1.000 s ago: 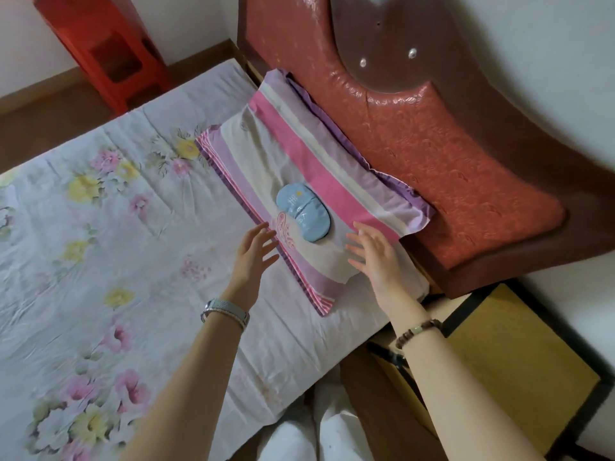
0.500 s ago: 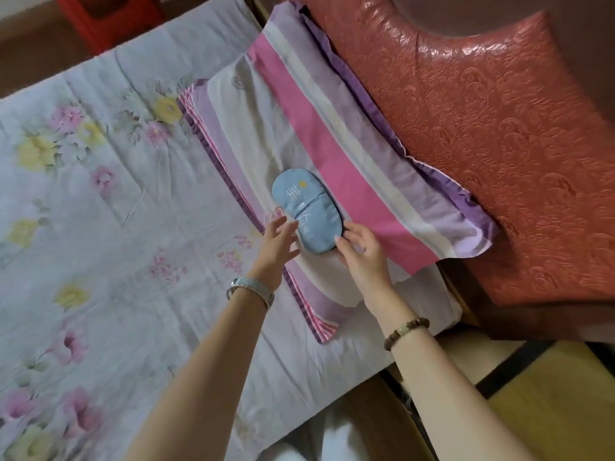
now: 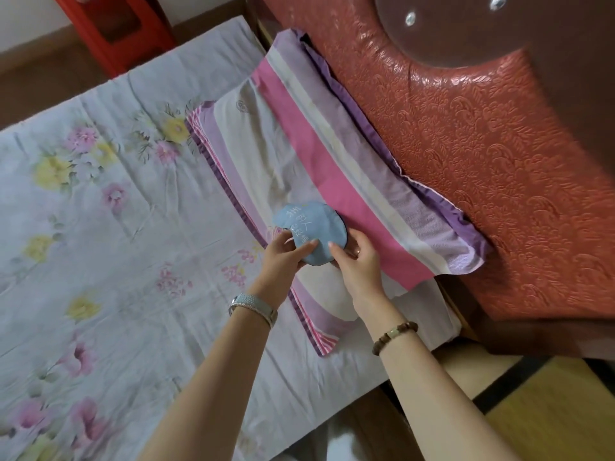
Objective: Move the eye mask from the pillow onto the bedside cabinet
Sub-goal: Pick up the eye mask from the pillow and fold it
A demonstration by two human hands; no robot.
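holding the eye mask (image 3: 307,236) from both sides, you have it raised a little over the near end of the pillow (image 3: 299,168), close to the bed's right edge. your left hand (image 3: 283,261) has its grip clamped on the mask's left rim, thumb on top. your right hand (image 3: 357,261) pinches the right rim, thumb on the blue face, fingers tucked beneath.

the mask is soft and already bowed between the two grips, so if you let one hand go early it could fold and slide out of the other. a dark edge shows at its lower and right rim; that may be the strap, and i cannot tell whether it hangs free. if it does, it could snag the pillow's frill as you swing right.

the bedside cabinet (image 3: 562,410) sits at the lower right, past the bed's right edge, and only a corner of its yellow top shows. you cannot see what lies on the rest, so look before you set down. motion blur smears the headboard (image 3: 482,144).
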